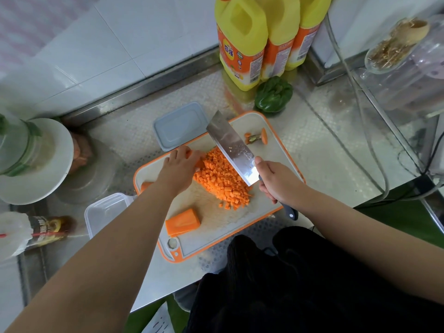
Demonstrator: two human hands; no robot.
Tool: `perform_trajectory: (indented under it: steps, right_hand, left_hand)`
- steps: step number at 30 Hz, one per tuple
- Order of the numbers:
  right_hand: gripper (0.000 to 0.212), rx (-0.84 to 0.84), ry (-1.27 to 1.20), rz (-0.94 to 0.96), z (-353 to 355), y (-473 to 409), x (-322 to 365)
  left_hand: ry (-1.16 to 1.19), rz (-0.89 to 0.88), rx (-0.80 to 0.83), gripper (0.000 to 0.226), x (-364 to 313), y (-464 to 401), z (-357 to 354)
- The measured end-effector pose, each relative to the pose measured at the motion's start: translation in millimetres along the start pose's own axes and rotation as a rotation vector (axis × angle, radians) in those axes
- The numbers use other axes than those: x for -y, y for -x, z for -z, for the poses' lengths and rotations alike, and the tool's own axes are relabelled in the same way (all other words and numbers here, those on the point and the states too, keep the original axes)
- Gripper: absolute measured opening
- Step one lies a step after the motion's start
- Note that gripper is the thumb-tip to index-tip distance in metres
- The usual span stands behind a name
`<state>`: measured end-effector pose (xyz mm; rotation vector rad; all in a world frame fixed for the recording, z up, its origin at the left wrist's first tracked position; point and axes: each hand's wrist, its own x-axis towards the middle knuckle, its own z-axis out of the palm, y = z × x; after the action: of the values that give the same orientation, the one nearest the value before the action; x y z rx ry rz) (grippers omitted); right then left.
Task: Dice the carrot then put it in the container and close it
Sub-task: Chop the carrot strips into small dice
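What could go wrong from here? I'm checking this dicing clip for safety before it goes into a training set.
1. The left hand holds carrot right beside the cleaver gripped by the right hand; a slip could nick the fingers.
2. The diced carrot is spread wide, so cubes may roll off the cutting board.
3. The container sits at the counter edge under the left forearm and could get knocked off.

Both forearms bare, no sleeves, watch or rings visible. Black knit garment over lap, near right.
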<state>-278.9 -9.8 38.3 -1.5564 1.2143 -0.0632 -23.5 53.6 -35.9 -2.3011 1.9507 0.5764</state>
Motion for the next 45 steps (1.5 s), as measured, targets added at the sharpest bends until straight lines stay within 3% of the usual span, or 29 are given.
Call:
perform_trajectory:
  steps: [8,21,24,27,33,36,42,45]
  right_hand:
    - [0.054,0.008,0.006,0.009,-1,-1,1]
    - [0.055,0.009,0.017,0.010,0,1,1]
    - [0.054,0.006,0.014,0.010,0,1,3]
    - [0.054,0.018,0.023,0.010,1,2,4]
    - [0.055,0.029,0.049,0.023,2,3,8]
    - [0.056,0.029,0.067,0.035,4,3,10]
    - [0.057,0.031,0.090,0.051,2,0,13]
    - [0.057,0.033,0.093,0.056,-1,-1,15]
  left_hand:
    - [0.062,0.004,0.092,0.042,-1,-3,12]
    - [0.203,0.029,-0.099,0.025,-2,4,14]
    - [0.366,0.190,-0.115,0.017,-1,2,24]
    - [0.447,0.272,-0.145,0.023,17,-4,32]
    - [0.184,0.164,0.008,0.032,37,2,27]
    - [0.192,0.168,0.035,0.030,37,4,21]
    - [0.187,0.184,0.121,0.064,28,9,25]
    - [0.211,0.216,0.083,0.076,27,13,24]
